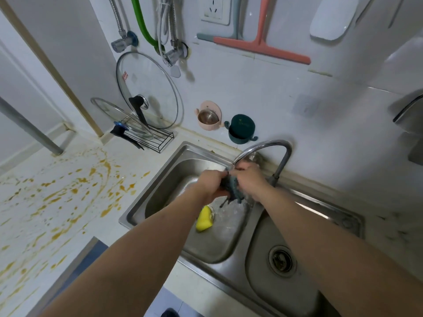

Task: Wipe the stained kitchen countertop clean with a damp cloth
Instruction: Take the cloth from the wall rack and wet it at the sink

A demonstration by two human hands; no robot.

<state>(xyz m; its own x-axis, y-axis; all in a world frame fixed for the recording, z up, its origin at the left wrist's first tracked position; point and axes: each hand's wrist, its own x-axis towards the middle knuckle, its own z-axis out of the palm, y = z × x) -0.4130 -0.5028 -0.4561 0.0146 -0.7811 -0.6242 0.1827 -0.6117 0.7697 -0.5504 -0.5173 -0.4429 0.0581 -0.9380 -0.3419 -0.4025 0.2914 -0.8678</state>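
- Two bare forearms reach from the near edge toward the middle of the view, meeting over a double-basin stainless steel sink (160, 177).
- In the near right basin sits a round metal drain strainer (281, 260).
- On the floor of the far left basin lies a yellow sponge (204, 218), just nearer than the hands.
- The left hand (211, 183) has its fingers curled around a dark teal, wet cloth (232, 191), gripping it from the left side.
- The right hand (248, 179) grips the same cloth from the right, fingers curled over it; the two hands bunch it together above the left basin, with strands of the cloth or water hanging beneath.
- A curved chrome tap (265, 148) arches over the hands, its spout directly above the cloth.
- To the left of the sink, the pale kitchen countertop (68, 225) is splashed with many orange-brown stains (68, 193) in arcs and spots.
- Farther left, a black wire rack (155, 139) holds two glass pan lids (147, 88) leaning at the wall.
- On the far white wall, a pink pot (209, 115) and a dark green pot (241, 129) hang beside each other above the sink.
- Higher up hangs a coral-pink squeegee (261, 45).
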